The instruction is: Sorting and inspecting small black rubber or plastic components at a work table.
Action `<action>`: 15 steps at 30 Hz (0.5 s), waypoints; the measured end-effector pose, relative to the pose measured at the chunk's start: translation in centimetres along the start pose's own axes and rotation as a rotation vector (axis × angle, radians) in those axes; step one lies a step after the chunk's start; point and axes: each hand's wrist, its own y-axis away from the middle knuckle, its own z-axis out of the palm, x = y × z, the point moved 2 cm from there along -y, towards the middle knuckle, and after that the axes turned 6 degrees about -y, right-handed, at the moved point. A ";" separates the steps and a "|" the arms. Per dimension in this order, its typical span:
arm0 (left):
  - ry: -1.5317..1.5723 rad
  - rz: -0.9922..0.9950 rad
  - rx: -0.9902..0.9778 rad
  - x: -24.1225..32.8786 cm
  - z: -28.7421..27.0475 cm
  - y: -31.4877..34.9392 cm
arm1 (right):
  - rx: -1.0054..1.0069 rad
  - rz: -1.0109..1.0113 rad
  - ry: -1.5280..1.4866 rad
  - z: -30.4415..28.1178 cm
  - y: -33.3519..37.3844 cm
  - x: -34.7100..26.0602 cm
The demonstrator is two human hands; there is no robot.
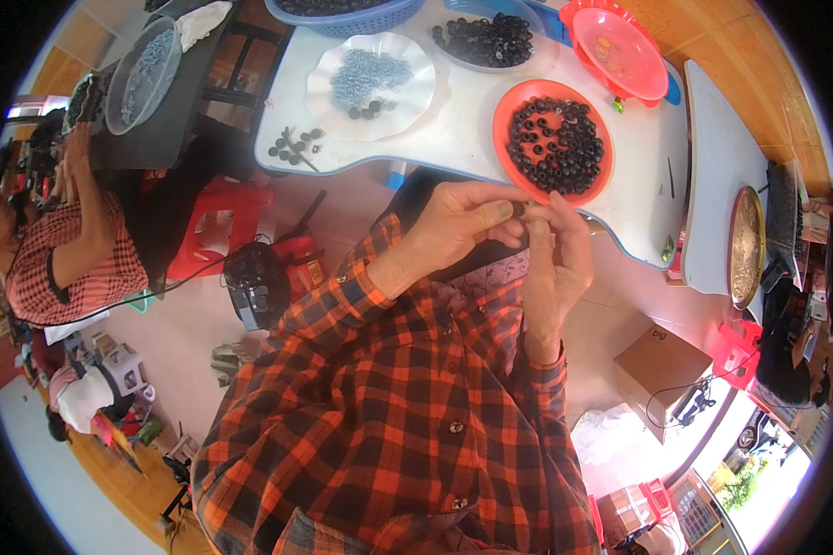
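My left hand (458,225) and my right hand (557,264) meet in front of my chest, just below the white table's edge (453,166). Their fingertips pinch a small dark bead (520,210) between them. Right above the hands sits an orange bowl (504,106) filled with dark round beads (557,143). A white scalloped dish (416,65) further left holds pale blue beads (368,74) and a few dark ones. A small pile of dark beads (294,145) lies loose at the table's left corner.
A clear bowl of dark beads (486,39), a blue basket (342,20) and an empty red bowl (620,51) stand at the table's far side. Another person in a red checked shirt (55,259) works at a dark table on the left. A cardboard box (662,365) sits on the floor.
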 end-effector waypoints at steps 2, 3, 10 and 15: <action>0.024 0.010 -0.016 -0.1 -0.2 -0.1 | 0.004 -0.015 -0.022 0.2 0.0 -0.3; 0.049 0.020 -0.034 -0.1 -0.2 -0.1 | 0.008 -0.030 -0.044 0.2 -0.1 -0.4; 0.039 0.035 -0.013 0.2 0.2 0.1 | 0.003 -0.034 -0.103 0.3 -0.1 0.0; 0.015 0.038 -0.025 0.7 0.5 0.0 | -0.008 -0.038 -0.125 0.4 -0.2 -0.2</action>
